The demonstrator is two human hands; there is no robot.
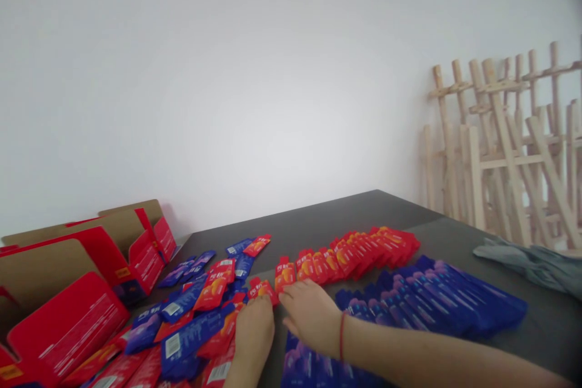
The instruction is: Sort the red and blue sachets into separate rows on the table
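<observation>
Small red packets and blue packets lie on a dark table. My left hand (255, 328) is closed at the lower end of a red packet (262, 290), its fingertips partly hidden. Just right of it, my right hand (311, 314) lies with fingers stretched over the lower edge of another red packet (285, 273). From there an overlapping row of red packets (359, 253) runs to the right. Below that row is a fanned row of blue packets (436, 297), partly behind my right arm. A loose mixed heap, with a blue packet (184, 300) in it, lies left of my left hand.
Open red cardboard boxes (73, 330) stand at the left edge. A grey cloth or bag (530, 264) lies on the dark table (313, 218) at the right. Wooden easels (504, 151) lean by the white wall behind.
</observation>
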